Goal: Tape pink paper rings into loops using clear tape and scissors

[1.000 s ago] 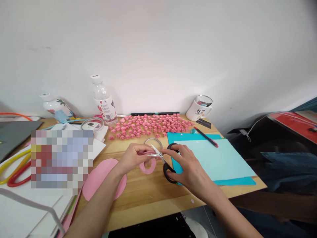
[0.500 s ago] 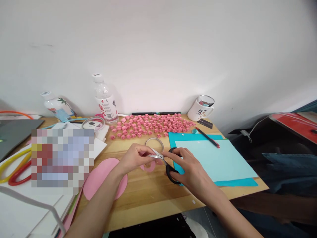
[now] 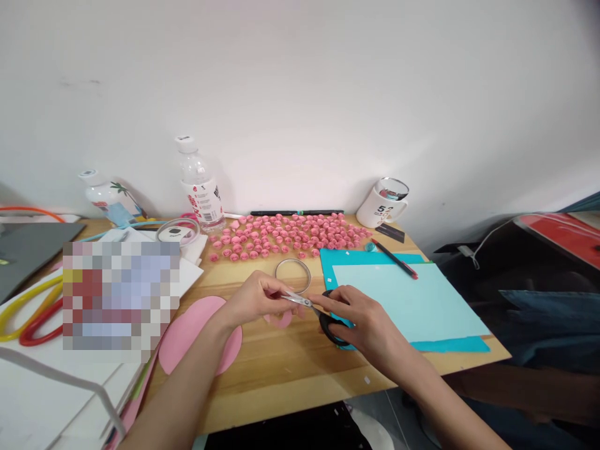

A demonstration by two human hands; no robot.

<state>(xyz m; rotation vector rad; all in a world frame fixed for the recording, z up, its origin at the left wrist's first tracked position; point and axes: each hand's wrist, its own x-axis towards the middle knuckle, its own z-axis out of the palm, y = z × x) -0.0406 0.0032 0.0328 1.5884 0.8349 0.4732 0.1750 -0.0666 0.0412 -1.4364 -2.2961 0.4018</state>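
Note:
My right hand (image 3: 370, 319) has its fingers in the black handles of a pair of scissors (image 3: 307, 302). The blades point left and lie almost together at the fingertips of my left hand (image 3: 248, 300). That hand is closed in a pinch on a curled pink paper strip (image 3: 282, 321), which hangs below the blades; the pinched part is hidden by the fingers. Under my left forearm lies a round pink paper piece (image 3: 201, 337). Just behind the blades a thin tape ring (image 3: 309, 275) rests on the table. Beyond it spread many small rolled pink paper roses (image 3: 300, 234).
Light blue paper (image 3: 403, 300) lies over darker blue sheets (image 3: 469, 344) at right, with a pen (image 3: 396, 259) on top. A white mug (image 3: 380, 206) and a plastic bottle (image 3: 201, 194) stand by the wall. Papers and yellow-handled scissors (image 3: 28, 303) fill the left.
The scissor blades have swung from open to nearly closed at my left fingertips. My right hand has dropped slightly and its fingers have drawn together. The pinch of my left hand stays.

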